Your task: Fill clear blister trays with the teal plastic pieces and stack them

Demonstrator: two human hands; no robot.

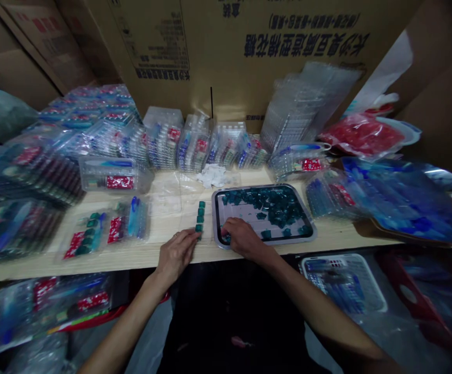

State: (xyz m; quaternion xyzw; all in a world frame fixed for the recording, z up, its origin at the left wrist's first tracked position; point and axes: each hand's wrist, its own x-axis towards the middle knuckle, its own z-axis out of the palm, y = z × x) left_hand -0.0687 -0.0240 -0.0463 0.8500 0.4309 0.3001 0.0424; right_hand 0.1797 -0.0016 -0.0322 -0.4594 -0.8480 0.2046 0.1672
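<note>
A short row of small dark green pieces runs away from me on the pale wooden table. My left hand is at the near end of this row, its fingers closed together against the lowest piece; whether it grips that piece is hard to see. To the right lies a grey tray with a black inner border, holding many loose green pieces. My right hand reaches over the tray's left near corner with fingers curled down. A bit of green shows under its fingertips, mostly hidden.
Packed clear plastic boxes and filled trays line the back and left. Empty clear trays are stacked before a large cardboard box. Blue packets and a red bag lie right. A white basket sits below the edge.
</note>
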